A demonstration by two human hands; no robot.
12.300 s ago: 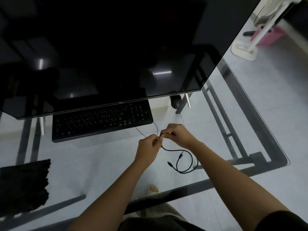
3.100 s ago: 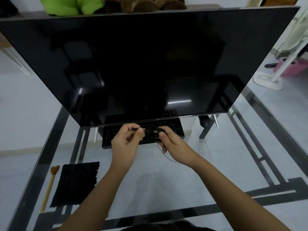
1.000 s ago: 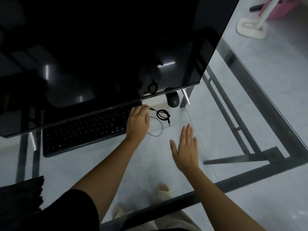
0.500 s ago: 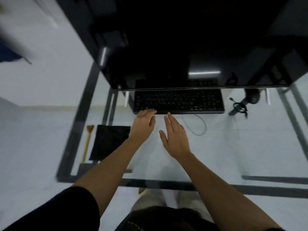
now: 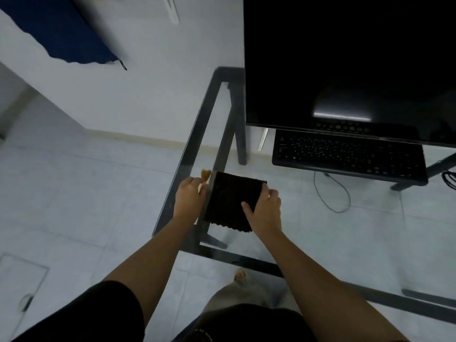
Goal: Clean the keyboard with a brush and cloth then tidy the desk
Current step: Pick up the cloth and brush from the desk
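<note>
The black cloth (image 5: 230,201) lies flat near the left edge of the glass desk (image 5: 183,159). My right hand (image 5: 265,212) grips its right edge, thumb on top of the fabric. Just left of the cloth lies the wooden brush (image 5: 205,174); only its tan bristle end and a pale bit of handle show. My left hand (image 5: 188,199) is curled over the handle. The black keyboard (image 5: 345,154) sits farther right, partly under the monitor, and neither hand touches it.
A large dark monitor (image 5: 345,58) overhangs the keyboard's back. The keyboard's thin cable (image 5: 339,193) loops on the glass, and a coiled black cable (image 5: 450,178) lies at the far right edge. Blue fabric (image 5: 61,28) hangs at upper left, off the desk.
Both hands left the keyboard's front edge and moved left to the desk's corner. My right hand took hold of the cloth and my left closed over the brush. The view swung left.
</note>
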